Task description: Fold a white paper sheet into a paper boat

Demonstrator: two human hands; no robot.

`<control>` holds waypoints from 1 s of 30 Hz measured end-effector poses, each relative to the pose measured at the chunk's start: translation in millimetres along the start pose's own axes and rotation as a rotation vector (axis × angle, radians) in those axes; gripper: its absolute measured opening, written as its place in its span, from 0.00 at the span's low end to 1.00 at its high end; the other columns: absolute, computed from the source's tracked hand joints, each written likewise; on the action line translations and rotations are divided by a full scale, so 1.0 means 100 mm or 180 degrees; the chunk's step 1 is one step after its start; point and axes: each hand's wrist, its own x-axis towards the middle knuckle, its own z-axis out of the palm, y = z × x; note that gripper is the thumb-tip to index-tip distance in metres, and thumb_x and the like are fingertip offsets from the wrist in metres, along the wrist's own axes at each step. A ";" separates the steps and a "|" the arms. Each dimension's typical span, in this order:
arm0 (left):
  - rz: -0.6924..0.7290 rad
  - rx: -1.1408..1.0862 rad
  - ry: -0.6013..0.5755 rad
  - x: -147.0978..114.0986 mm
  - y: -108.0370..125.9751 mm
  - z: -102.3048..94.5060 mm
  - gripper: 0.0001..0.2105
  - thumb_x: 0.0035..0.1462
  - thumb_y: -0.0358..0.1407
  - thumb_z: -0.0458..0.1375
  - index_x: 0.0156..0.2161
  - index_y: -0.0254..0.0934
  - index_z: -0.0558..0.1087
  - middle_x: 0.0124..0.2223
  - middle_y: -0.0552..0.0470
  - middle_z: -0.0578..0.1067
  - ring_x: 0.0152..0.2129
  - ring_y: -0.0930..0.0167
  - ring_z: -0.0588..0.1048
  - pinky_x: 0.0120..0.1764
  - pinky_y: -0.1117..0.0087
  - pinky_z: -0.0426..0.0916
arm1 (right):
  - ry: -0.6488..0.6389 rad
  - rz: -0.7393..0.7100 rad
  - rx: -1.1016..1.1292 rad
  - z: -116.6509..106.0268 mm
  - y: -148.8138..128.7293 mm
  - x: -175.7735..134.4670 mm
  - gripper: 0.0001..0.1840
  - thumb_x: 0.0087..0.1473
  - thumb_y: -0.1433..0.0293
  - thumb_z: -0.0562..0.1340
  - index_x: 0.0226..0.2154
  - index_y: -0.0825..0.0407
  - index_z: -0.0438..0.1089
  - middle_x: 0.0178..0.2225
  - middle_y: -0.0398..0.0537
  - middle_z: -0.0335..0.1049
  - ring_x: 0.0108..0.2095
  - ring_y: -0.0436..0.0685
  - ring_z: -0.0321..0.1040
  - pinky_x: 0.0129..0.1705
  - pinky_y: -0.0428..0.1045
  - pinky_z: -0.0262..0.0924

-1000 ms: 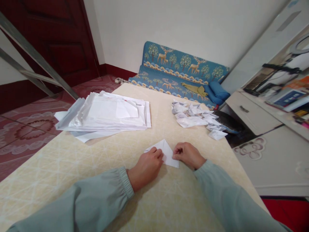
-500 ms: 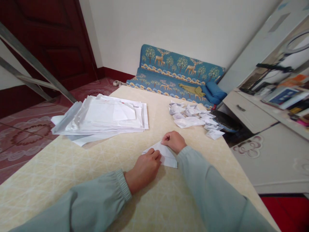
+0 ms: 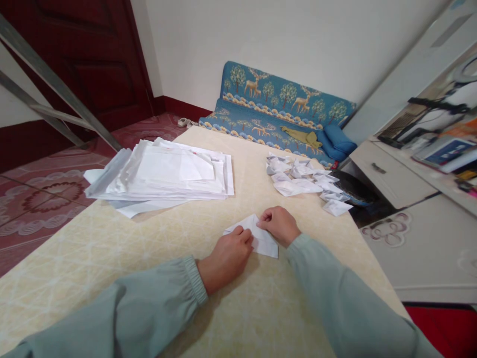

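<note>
A folded sheet of white paper (image 3: 266, 245) lies on the table in front of me, its pointed top showing between my hands. My left hand (image 3: 227, 256) covers its left part, the fingers curled together and pressing on it. At the upper right edge, my right hand (image 3: 280, 226) is closed in a pinch on the paper. The undersides of both hands' fingertips are hidden.
A thick stack of white paper sheets (image 3: 175, 171) sits at the far left of the table (image 3: 112, 258). Several folded white paper pieces (image 3: 298, 185) are heaped at the far right. Beyond stand a blue patterned sofa (image 3: 261, 112) and a pale cabinet (image 3: 417, 248).
My right hand has shifted from the paper's top tip down along its right edge, uncovering the tip. My left hand still presses the left part. The whole view has moved slightly.
</note>
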 end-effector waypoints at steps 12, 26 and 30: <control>0.0005 -0.0018 0.0060 -0.01 0.01 -0.01 0.10 0.61 0.32 0.47 0.36 0.33 0.71 0.38 0.46 0.68 0.36 0.66 0.65 0.35 0.65 0.64 | 0.0336 -0.0078 0.0272 0.17 -0.09 -0.05 0.05 0.43 0.67 0.64 0.21 0.51 0.72 0.22 0.43 0.71 0.24 0.49 0.65 0.24 0.44 0.50; 0.0023 -0.0058 0.0057 -0.01 0.00 -0.02 0.09 0.60 0.31 0.48 0.38 0.33 0.70 0.38 0.45 0.69 0.36 0.66 0.65 0.35 0.65 0.65 | 0.0691 -0.0541 0.0032 0.19 -0.19 -0.40 0.06 0.52 0.67 0.58 0.26 0.49 0.68 0.27 0.44 0.70 0.27 0.51 0.64 0.28 0.45 0.51; 0.0042 -0.0025 0.0062 -0.02 0.00 -0.04 0.09 0.60 0.32 0.48 0.37 0.33 0.70 0.37 0.46 0.69 0.35 0.66 0.65 0.36 0.65 0.65 | 0.0787 0.0011 -0.0487 0.24 -0.18 -0.14 0.08 0.54 0.62 0.58 0.29 0.49 0.67 0.26 0.45 0.70 0.27 0.53 0.65 0.25 0.46 0.46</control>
